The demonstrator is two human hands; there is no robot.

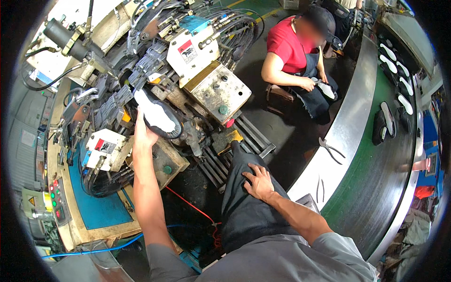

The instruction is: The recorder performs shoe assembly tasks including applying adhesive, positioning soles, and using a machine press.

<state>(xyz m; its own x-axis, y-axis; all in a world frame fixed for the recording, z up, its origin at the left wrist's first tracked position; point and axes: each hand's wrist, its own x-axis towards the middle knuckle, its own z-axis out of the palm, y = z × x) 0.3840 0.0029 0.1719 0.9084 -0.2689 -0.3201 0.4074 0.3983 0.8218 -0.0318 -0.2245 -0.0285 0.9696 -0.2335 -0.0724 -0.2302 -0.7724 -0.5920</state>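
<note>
"Where are we resting our right hand (260, 183)?"

"We're laying it on our dark-trousered thigh (246, 209), fingers spread and loose."

"And our left hand (144, 131)?"

"We're grasping a black, white-soled shoe (157, 114) by its side, fingers partly hidden, at the grimy off-white metal machine (217, 94)."

"Farther off?"

"We're seeing a red-shirted co-worker (289, 49) near the long green conveyor belt (354, 211)."

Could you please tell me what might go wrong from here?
Pinching: the left hand is close to the machine, so fingers might get caught if its parts move.

Slipping: only the left hand touches the shoe, while the right hand rests on the leg, so a slip might be hard to catch.
</note>
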